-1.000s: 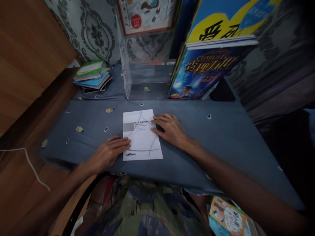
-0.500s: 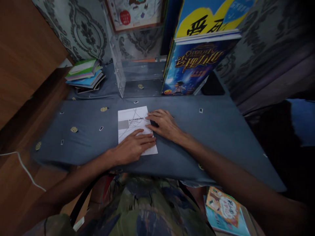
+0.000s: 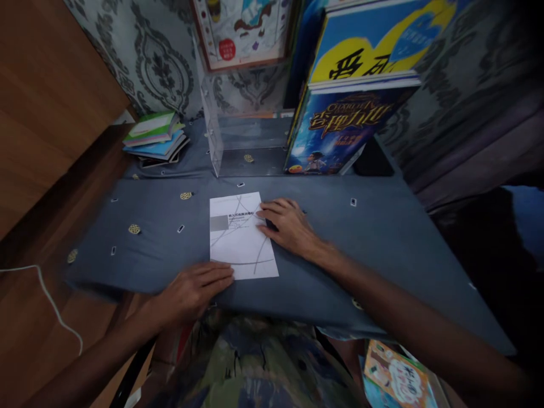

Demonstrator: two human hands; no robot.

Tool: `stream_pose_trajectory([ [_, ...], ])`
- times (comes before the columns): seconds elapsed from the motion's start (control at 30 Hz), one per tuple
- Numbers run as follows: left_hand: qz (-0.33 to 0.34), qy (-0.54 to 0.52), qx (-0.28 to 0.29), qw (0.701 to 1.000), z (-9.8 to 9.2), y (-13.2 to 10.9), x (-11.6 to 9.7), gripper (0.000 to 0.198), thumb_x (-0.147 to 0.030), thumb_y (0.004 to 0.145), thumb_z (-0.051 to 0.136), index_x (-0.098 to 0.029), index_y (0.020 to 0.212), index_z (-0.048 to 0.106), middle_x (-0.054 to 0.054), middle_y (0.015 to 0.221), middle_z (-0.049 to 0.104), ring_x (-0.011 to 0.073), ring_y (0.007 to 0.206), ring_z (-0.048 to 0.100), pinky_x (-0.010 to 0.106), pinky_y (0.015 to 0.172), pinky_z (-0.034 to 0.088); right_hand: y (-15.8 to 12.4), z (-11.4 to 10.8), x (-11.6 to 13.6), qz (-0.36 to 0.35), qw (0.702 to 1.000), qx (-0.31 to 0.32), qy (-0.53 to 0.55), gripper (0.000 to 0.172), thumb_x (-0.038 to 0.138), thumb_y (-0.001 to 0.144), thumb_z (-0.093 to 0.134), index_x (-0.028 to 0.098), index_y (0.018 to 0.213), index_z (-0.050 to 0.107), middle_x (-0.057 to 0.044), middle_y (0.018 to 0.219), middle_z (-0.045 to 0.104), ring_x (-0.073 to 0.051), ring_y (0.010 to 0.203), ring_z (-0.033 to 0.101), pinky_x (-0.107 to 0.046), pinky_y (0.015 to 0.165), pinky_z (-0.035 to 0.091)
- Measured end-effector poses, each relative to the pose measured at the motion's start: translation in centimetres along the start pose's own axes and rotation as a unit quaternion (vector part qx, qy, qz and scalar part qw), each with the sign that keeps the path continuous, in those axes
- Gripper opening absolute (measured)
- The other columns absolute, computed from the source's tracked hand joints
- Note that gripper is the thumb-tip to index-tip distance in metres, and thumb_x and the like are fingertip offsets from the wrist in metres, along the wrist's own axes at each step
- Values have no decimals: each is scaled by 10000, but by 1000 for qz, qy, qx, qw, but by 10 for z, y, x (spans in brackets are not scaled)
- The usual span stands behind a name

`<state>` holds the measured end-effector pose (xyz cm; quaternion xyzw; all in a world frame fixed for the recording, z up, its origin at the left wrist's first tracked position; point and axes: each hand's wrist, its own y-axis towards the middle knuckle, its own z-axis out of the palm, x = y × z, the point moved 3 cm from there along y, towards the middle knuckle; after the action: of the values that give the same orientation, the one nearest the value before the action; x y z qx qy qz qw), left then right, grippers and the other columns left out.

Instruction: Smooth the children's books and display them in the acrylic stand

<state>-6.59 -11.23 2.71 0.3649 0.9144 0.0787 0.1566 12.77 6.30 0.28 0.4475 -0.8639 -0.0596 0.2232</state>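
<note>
A white booklet (image 3: 242, 243) with crossing grey lines, a grey block and dark printed characters lies flat on the dark blue-grey tablecloth (image 3: 161, 215). At its lower left corner, my left hand (image 3: 198, 289) rests palm down with fingers stretched over the paper's edge. My right hand (image 3: 289, 226) touches the upper right edge; its thumb and fingers are apart, the fingertips lying on the page. Neither hand grips the booklet.
Behind the booklet stands a clear acrylic rack (image 3: 215, 136), with a blue book (image 3: 335, 130) upright at its right. A stack of books (image 3: 155, 139) is at the back left. More books (image 3: 397, 377) lie below the table's front right. A white cable (image 3: 49, 294) hangs at left.
My left hand has slid left and towards me, off the booklet's middle to its lower left corner. My right hand stays at the right edge. The view has shifted slightly.
</note>
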Motion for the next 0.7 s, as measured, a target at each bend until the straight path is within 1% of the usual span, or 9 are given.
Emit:
stream_pose_trajectory([
  [0.07,-48,42,-35,997,1,0,6,450,-78,955,433,-179,1380,543,117,1285,690,214,1214,641,401,1037,553,4,4,20,-25,999,0,21,263,248,967,534,177,1143,716,-139,1286,688,-299,1207,595,-525,1046,433],
  [0.13,-91,83,-54,991,4,5,13,362,-153,974,463,-170,1316,583,128,1297,676,244,1220,632,435,1044,547,10,12,47,-70,995,19,74,332,242,1011,438,160,1224,680,-139,1337,661,-256,1259,587,-479,1101,431],
  [0.23,-120,114,-54,985,9,12,18,247,-219,980,478,-166,1139,661,126,1134,725,272,1140,661,461,1005,561,22,26,81,-104,981,69,147,464,340,1064,307,127,1388,562,-140,1447,579,-211,1383,495,-406,1157,409],
  [0.3,-125,115,-49,984,11,14,20,219,-216,978,473,-170,1042,677,108,1005,741,265,1041,687,456,967,574,30,35,90,-105,977,98,160,534,434,1064,289,127,1450,495,-141,1493,532,-213,1438,427,-417,1190,371],
  [0.33,-126,113,-48,984,11,14,21,215,-211,977,470,-172,1024,676,99,981,743,257,1003,693,453,958,576,34,38,90,-101,977,107,157,565,473,1059,290,129,1466,474,-144,1511,510,-219,1457,398,-428,1201,355],
  [0.4,-124,110,-52,985,11,14,21,227,-198,980,458,-174,1067,666,91,1025,748,241,987,699,448,964,568,42,43,82,-84,980,109,140,609,516,1047,298,118,1482,451,-161,1542,462,-236,1485,345,-450,1215,329],
  [0.53,-107,121,-70,984,12,13,20,302,-178,990,438,-161,1237,610,114,1230,714,241,1137,672,447,1003,535,51,45,50,-34,991,91,88,627,495,1039,345,60,1481,440,-211,1565,405,-264,1504,296,-465,1236,283],
  [0.63,-113,118,-76,984,15,12,20,316,-176,989,442,-155,1257,607,119,1261,703,245,1178,657,454,1007,521,48,42,25,17,996,75,40,643,492,1037,335,38,1484,426,-238,1576,367,-289,1507,281,-507,1230,275],
  [0.7,-120,114,-72,984,16,11,20,326,-169,989,436,-154,1266,607,119,1265,700,243,1191,649,456,1010,513,41,39,12,55,996,64,5,682,514,1033,316,12,1484,415,-258,1582,341,-312,1509,269,-526,1224,273],
])
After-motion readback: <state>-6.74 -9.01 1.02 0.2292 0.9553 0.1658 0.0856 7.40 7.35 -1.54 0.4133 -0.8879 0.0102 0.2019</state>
